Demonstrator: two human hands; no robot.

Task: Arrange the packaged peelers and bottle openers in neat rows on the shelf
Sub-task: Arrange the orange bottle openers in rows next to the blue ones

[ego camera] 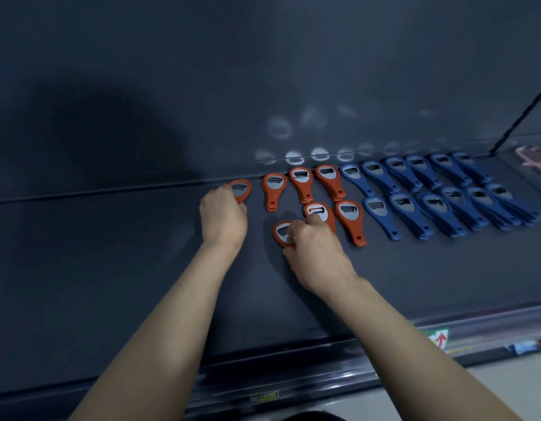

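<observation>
Dark shelf (111, 268) holds two tidy rows of blue openers (439, 192) at right — done, I judge. Orange openers (302, 182) are half laid: left hand (222, 218) grips the end opener (242, 189) at the back, right hand (316, 253) pinches the front opener (280, 232) — no peelers visible.

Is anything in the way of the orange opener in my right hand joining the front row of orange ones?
Nothing visible. The right hand holds its orange opener over bare shelf just left of the front-row orange openers; the left hand holds a back-row opener.
</observation>
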